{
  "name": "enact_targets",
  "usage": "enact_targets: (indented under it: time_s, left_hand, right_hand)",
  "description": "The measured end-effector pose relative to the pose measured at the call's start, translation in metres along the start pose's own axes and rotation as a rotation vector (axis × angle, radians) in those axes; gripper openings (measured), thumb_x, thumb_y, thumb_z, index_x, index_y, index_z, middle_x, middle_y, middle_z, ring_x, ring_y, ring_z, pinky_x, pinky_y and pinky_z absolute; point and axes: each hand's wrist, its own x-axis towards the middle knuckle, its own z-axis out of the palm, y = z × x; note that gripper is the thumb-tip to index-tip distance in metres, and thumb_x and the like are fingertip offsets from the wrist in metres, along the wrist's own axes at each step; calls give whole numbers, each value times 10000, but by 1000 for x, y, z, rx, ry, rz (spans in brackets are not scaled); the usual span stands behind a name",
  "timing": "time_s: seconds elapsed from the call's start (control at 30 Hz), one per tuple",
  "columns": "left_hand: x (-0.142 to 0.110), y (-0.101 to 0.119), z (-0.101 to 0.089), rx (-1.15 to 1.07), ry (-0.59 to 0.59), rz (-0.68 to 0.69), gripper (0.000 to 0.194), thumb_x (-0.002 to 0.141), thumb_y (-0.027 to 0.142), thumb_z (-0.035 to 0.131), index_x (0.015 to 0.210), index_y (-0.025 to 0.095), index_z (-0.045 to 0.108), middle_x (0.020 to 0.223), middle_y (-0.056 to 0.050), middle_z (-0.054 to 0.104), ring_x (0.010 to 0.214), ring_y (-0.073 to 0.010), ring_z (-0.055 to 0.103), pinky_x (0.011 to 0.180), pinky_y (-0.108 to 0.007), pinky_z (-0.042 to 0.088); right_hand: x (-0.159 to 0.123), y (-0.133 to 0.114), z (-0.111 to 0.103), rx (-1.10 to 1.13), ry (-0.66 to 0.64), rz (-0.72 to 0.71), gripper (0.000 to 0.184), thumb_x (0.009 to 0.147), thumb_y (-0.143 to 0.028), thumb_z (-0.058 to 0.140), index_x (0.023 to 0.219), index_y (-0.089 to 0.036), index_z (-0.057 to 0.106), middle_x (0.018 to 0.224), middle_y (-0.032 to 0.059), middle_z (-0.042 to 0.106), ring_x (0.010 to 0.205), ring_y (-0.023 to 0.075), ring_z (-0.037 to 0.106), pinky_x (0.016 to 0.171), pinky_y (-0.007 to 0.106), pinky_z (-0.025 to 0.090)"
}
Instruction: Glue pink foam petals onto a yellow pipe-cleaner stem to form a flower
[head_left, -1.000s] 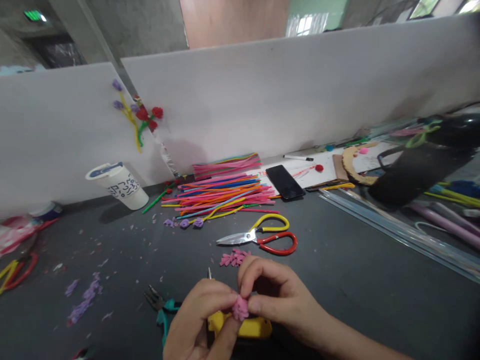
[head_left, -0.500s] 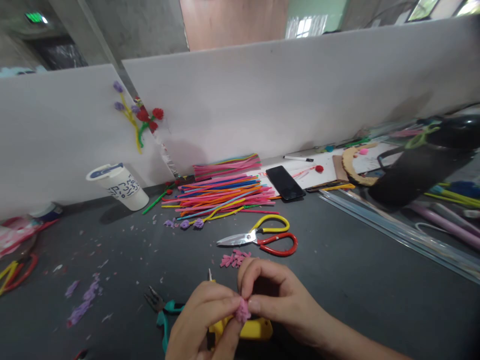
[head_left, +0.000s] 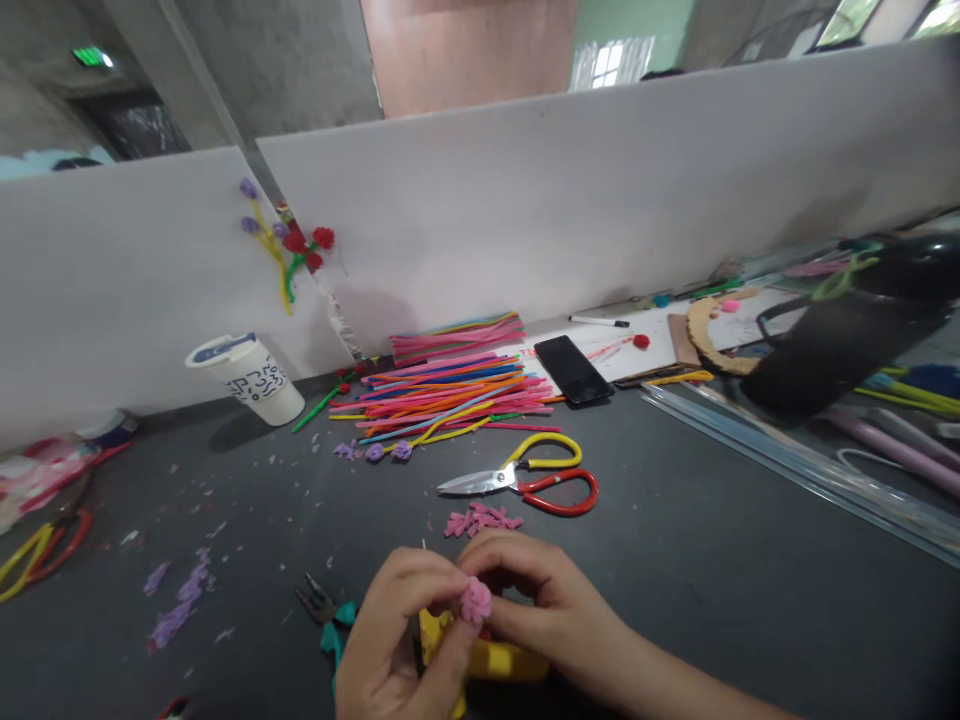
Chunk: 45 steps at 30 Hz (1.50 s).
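left hand [head_left: 409,635] pinching, right hand [head_left: 551,595] curled beside it

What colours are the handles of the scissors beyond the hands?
One yellow, one red; the scissors show best in the head view.

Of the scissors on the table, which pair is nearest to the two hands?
The middle pair, just beyond the small pink pieces; the other pair is at the view's left edge.

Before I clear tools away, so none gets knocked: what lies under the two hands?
Part of a yellow tool shows beneath the left hand and right hand; teal-handled pliers run behind the left. The rest is covered; what the yellow tool is, I cannot tell.
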Motion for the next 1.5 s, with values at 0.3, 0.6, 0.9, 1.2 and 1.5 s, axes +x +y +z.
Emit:
enact_targets:
  time_s: [0.3,0.6,0.9,1.2,1.5]
  left_hand:
    - [-12,2,12,-120,132,-272,219,749,293,725,961,264,676,884,5,609,757,-126,577,693,-177,496]
    - [-10,8,17,-56,140,-235,119,787,134,634,809,244,671,767,20,572,717,-120,548,648,-170,441]
    - [-12,10,19,-29,223,-160,155,781,103,609,811,243,667,764,22,572,715,-116,533,652,-153,433]
    - [-10,16,22,-88,292,-230,93,748,166,680,761,249,719,731,6,603,689,-127,544,640,-157,442]
    - [1,-3,1,-691,99,-868,182,643,301,805,748,164,746,685,-17,604,631,-127,532,607,-209,459]
  right_hand:
    - [-2,4,1,-165,51,-215,168,893,-273,566,766,-183,629,796,51,667,769,156,609,739,275,466]
    - [-2,11,2,-281,68,-293,117,881,-215,549,791,-177,614,770,56,656,729,159,585,686,264,460]
    - [0,12,3,-285,30,-276,113,855,-165,549,768,-171,621,765,54,668,725,144,610,685,241,473]
    - [-1,12,3,-295,25,-301,122,856,-152,533,777,-164,624,761,53,656,715,134,590,682,230,462]
    - [-8,9,10,-327,141,-198,91,724,-110,525,683,-175,574,601,-20,550,536,98,472,525,193,363]
